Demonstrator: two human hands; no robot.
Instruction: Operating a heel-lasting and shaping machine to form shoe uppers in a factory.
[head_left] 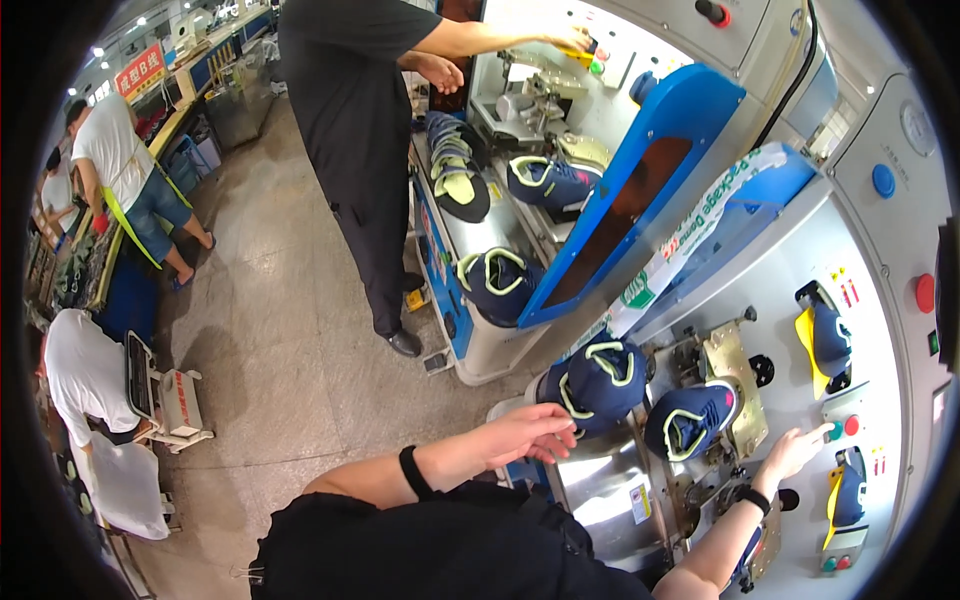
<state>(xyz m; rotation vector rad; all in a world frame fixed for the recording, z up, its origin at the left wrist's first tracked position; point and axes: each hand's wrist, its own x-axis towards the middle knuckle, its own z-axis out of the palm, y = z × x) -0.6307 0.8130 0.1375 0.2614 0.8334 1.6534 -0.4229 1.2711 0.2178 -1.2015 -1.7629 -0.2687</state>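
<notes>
My right hand [795, 452] reaches to a small control box with its index finger stretched out. The fingertip is at or touching the green button [832, 431], beside a red button [852, 426]. My left hand [530, 436] holds nothing, its fingers loosely bent and apart. It hovers by the near edge of the machine, close to several navy shoe uppers [607, 385] with lime-green trim, grouped on the metal table [600, 490]. A single navy shoe [690, 418] sits in the machine's fixture, against a brass-coloured plate [733, 375]. Another dark blue shoe is partly hidden behind my right forearm.
A blue machine guard [640, 180] rises beyond the shoes. Past it, a co-worker in black [350, 130] reaches into a similar machine holding navy shoes [550, 183]. Yellow-and-blue clamps [828, 345] stick out at right. Other people sit and stand along a bench at left.
</notes>
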